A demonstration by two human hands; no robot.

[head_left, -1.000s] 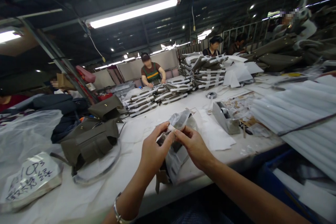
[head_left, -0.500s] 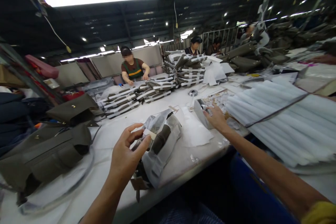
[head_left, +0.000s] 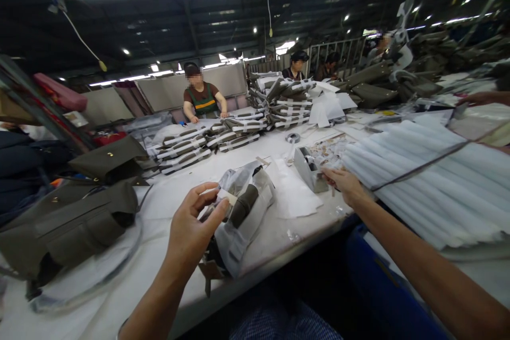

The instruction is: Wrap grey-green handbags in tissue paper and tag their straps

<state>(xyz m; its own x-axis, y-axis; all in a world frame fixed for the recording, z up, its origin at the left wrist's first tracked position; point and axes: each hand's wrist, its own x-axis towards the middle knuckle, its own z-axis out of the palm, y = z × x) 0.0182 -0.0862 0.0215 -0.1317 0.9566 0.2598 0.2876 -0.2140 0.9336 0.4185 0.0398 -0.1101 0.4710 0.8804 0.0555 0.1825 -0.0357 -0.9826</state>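
Observation:
On the table near its front edge lies an olive bag (head_left: 244, 204), partly wrapped in white and translucent sheeting. My left hand (head_left: 195, 218) is at its left side, thumb and fingers closed around a small pale piece (head_left: 227, 197) on the wrapping. To the right stands a grey tape dispenser (head_left: 313, 178). My right hand (head_left: 346, 185) is at the dispenser's near right end, its fingers pinched together on what looks like a strip of tape. A flat white sheet (head_left: 295, 196) lies between the bag and the dispenser.
At left lie larger olive bags (head_left: 79, 223). White-wrapped stacks (head_left: 227, 135) stand across the table, with a co-worker (head_left: 203, 98) behind them. A tape roll (head_left: 292, 138) lies beyond the dispenser. Tied white foam sheets (head_left: 430, 180) fill the right; a blue bin (head_left: 370, 276) stands below.
My right hand has moved from the top of the tape dispenser to its near right end, and its fingers have closed into a pinch. My left hand stays at the wrapped bag.

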